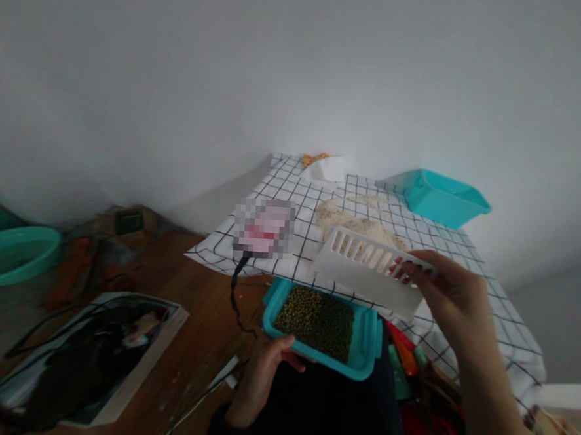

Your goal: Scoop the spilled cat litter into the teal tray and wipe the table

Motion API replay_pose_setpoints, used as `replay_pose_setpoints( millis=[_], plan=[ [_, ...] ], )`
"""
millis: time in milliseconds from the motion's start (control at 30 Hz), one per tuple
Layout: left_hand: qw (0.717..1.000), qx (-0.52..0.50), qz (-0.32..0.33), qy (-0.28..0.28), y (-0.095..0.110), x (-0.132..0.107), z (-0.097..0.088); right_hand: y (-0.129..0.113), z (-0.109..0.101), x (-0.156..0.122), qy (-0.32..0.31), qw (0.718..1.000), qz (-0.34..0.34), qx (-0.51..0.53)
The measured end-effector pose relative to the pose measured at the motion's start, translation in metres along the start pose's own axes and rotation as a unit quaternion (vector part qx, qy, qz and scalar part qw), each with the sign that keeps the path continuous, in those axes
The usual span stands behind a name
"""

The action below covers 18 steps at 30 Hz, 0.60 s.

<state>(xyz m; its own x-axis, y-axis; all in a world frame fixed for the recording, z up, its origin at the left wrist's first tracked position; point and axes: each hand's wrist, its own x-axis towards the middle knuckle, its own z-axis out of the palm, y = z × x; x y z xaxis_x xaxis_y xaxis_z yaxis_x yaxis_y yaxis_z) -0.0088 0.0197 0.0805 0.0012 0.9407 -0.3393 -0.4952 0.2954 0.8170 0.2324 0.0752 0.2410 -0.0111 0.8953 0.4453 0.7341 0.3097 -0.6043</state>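
My left hand (266,370) grips the near left edge of a turquoise plastic container (365,353), its thumb on the rim. Inside lie yellowish-brown beans (299,310) on the left and dark green beans (335,328) beside them, with a strip of bare floor at the right end. Above the container and toward the table, my right hand (448,289) is closed on the right end of a white slotted plastic basket (365,281), which is tilted so a solid side and a row of slots show. Some of the right fingers pass behind the slots.
A checked cloth (491,308) covers the table, bearing a turquoise bin (442,197), a beige heap (359,222), white paper (325,170) and a blurred-out phone-like object (265,229) with a black cable. An open box (138,366) and a green basin (17,253) stand at left.
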Motion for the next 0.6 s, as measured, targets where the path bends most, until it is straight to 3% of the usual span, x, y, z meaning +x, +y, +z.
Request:
replay_pose_setpoints(
  millis=[200,433,600],
  plan=[
    [1.000,0.003,0.004,-0.004,0.000,-0.001,0.000,-0.002,0.010,-0.002,-0.025,0.999,0.012,0.019],
    [1.000,-0.003,-0.001,-0.008,-0.001,-0.001,-0.002,0.003,0.016,0.001,0.051,0.996,0.047,0.054],
    [1.000,-0.001,0.001,-0.005,-0.007,0.003,-0.005,-0.002,0.029,0.000,0.005,0.999,0.020,0.046]
  ],
)
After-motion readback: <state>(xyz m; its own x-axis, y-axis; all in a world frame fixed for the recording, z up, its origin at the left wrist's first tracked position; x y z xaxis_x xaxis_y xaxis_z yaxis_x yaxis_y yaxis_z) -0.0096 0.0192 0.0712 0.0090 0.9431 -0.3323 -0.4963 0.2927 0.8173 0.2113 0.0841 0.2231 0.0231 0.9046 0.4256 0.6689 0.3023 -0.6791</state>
